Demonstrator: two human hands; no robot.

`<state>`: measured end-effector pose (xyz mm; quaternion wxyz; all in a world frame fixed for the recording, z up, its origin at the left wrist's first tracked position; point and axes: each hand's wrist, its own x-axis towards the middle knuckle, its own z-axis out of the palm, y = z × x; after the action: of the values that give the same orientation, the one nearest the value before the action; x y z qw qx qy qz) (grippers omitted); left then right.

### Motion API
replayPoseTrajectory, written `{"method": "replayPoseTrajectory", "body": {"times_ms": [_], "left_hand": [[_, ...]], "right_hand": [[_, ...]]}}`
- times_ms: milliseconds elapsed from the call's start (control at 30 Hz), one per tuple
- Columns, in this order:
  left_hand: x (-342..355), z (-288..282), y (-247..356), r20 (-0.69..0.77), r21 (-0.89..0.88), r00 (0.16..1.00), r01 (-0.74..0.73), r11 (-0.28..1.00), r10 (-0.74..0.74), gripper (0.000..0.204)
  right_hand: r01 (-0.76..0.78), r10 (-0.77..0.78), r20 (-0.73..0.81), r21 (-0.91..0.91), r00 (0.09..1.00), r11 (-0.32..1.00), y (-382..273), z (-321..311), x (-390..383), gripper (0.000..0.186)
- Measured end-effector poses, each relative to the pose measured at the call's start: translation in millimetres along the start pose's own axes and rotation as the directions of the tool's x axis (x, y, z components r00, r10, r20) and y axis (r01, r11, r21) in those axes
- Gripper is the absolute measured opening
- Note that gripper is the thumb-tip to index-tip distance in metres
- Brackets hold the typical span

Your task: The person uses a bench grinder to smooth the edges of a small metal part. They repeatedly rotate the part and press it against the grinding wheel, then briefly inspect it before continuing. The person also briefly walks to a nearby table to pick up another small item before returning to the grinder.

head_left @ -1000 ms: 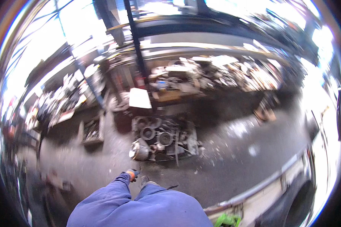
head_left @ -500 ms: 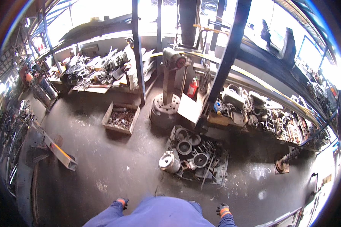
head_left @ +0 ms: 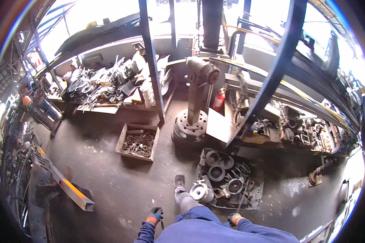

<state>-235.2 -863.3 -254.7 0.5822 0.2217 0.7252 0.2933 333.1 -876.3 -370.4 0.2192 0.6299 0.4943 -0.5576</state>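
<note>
My left hand (head_left: pixel 154 215), in a dark glove with an orange cuff, hangs at my left side, its fingers curled. A thin dark strip shows just below them; I cannot make out what it is. My right hand (head_left: pixel 234 219), in a similar glove, hangs low at my right side, its fingers mostly turned from view. Nearest to it is a low pallet (head_left: pixel 255 198) of metal parts, with rings (head_left: pixel 216 173) and rods on it. A silvery cylindrical part (head_left: pixel 201 192) stands at the pallet's near left corner, beside my stretched-out left leg (head_left: pixel 183 200).
A box of small scrap (head_left: pixel 138 143) lies on the floor ahead. Behind the pallet stands a pedestal machine (head_left: pixel 196 93) on a round base, near a red fire extinguisher (head_left: pixel 219 99). A beam with an orange stripe (head_left: pixel 71 188) juts in at left. Cluttered benches line the far side.
I have stepped forward; my left leg and boot now show beside the pallet. The surroundings have shifted to the right in view. My left hand has swung forward; both hands remain low.
</note>
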Motion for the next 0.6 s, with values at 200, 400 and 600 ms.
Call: {"method": "replayPoseTrajectory", "body": {"times_ms": [200, 400, 600], "left_hand": [[125.4, -29.2, 173.0, -0.129, -0.076, 0.991, -0.046, 0.996, 0.036, 0.036], [257.7, -56.5, 393.6, -0.243, 0.115, 0.83, -0.489, 0.864, 0.502, 0.036], [342.6, 9.7, 624.5, -0.15, 0.037, 0.791, -0.595, 0.803, 0.593, 0.038]], "right_hand": [[0.133, -0.132, 0.057, -0.713, 0.99, 0.689, -80.8, -101.2, 113.3, 0.038], [0.221, -0.08, -0.508, 0.224, 0.857, 0.949, -325.4, -284.7, 81.0, 0.035], [0.634, 0.007, -0.772, 0.527, 0.635, 0.565, -449.8, -417.7, 19.9, 0.03]]}}
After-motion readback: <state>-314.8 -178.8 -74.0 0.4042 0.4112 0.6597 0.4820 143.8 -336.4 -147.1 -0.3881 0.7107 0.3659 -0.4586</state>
